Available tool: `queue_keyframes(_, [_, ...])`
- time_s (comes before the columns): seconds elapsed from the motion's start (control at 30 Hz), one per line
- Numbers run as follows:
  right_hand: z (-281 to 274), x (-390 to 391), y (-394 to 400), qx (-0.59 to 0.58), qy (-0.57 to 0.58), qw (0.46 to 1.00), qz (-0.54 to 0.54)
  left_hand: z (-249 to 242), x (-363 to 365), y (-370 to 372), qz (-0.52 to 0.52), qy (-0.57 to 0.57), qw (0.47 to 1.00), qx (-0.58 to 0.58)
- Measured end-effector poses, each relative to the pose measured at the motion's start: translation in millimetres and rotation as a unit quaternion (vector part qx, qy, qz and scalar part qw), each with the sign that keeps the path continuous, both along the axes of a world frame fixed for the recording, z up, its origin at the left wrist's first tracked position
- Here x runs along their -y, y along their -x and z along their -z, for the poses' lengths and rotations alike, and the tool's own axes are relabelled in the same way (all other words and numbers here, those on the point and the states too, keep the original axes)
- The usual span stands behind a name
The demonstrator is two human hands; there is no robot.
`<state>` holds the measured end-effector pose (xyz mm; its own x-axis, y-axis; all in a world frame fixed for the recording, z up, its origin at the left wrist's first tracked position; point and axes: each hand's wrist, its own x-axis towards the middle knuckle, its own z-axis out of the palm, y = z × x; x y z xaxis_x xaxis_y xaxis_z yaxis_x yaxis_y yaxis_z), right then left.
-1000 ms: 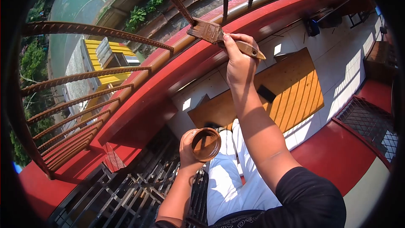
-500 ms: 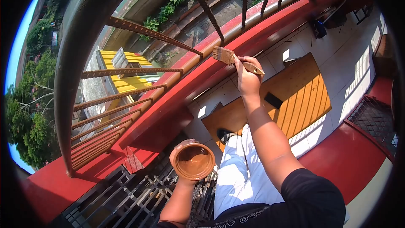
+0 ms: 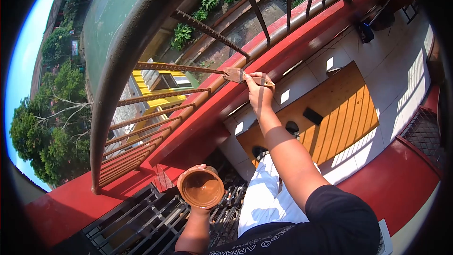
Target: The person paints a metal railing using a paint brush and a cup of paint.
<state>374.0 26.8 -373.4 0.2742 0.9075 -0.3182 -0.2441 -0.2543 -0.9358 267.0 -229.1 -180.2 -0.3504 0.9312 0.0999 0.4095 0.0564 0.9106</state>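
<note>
My right hand (image 3: 261, 93) is closed round the handle of a paintbrush (image 3: 234, 75). Its brown-coated bristles point left and meet the lower rail (image 3: 217, 84) of the railing, near the foot of a twisted bar (image 3: 181, 68). In my left hand (image 3: 199, 211) is a round brown bowl (image 3: 201, 187) with brown paint inside, tipped so that its opening faces me. Most of the left fingers are hidden behind the bowl. The thick top rail (image 3: 115, 61) curves above the bars, and a red ledge (image 3: 188, 122) runs under the lower rail.
Below me a wooden board (image 3: 349, 108) carries a black phone-like slab (image 3: 313, 116). A dark metal grille (image 3: 141, 217) lies at lower left. White tiles (image 3: 401, 61) cover the floor, and a red curved wall (image 3: 387, 174) stands at right. Trees and a yellow roof show beyond the railing.
My right hand has moved the brush down and left, from beside the ledge onto the lower rail at a bar's foot. The bowl has shifted slightly left, and the view has turned a little.
</note>
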Motion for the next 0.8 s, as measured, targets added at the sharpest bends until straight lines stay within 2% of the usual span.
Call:
queue_keyframes(0.07, [10, 3, -5, 0.107, 0.037, 0.993, -0.017, 2, 1, 4, 0.009, 0.001, 1.000, -0.008])
queue_keyframes(0.1, [13, 3, -6, 0.005, 0.075, 0.997, 0.018, 3, 2, 6, 0.014, 0.001, 1.000, -0.012])
queue_keyframes(0.13, [18, 11, -7, -0.046, 0.034, 0.996, 0.068, 2, 3, 8, 0.017, 0.027, 0.999, -0.005])
queue_keyframes(0.2, [14, 12, 1, -0.051, 0.013, 0.996, 0.078, -4, 6, 1, 0.008, 0.068, 0.997, 0.021])
queue_keyframes(0.23, [4, 10, 2, 0.011, 0.005, 0.999, 0.046, -5, 3, -1, 0.019, 0.055, 0.998, -0.008])
queue_keyframes(0.27, [-8, 8, 4, 0.021, 0.022, 1.000, 0.007, -7, 0, -5, 0.012, 0.047, 0.999, 0.006])
queue_keyframes(0.33, [-37, 5, -3, -0.117, 0.000, 0.993, -0.018, -17, -9, -10, -0.003, 0.025, 0.999, 0.031])
queue_keyframes(0.4, [-70, 4, -23, -0.256, -0.036, 0.964, 0.060, -31, -4, -6, -0.003, 0.047, 0.998, 0.032])
queue_keyframes(0.43, [-71, 9, -46, -0.166, -0.083, 0.982, 0.024, -43, 0, -5, -0.012, 0.066, 0.997, 0.035])
queue_keyframes(0.5, [-96, 23, -93, -0.218, -0.025, 0.976, 0.016, -62, 10, 4, -0.002, 0.054, 0.999, 0.001])
queue_keyframes(0.57, [-109, 45, -155, -0.191, 0.044, 0.980, -0.036, -88, 20, 2, -0.033, 0.042, 0.995, 0.083])
queue_keyframes(0.63, [-123, 69, -217, -0.138, 0.113, 0.983, -0.051, -102, 37, 6, -0.065, 0.041, 0.997, 0.020])
queue_keyframes(0.73, [-170, 93, -288, -0.022, 0.127, 0.991, -0.037, -119, 45, 16, -0.110, 0.023, 0.993, -0.020])
queue_keyframes(0.8, [-209, 97, -305, -0.009, 0.112, 0.993, 0.026, -119, 43, 33, -0.116, 0.005, 0.991, -0.074])
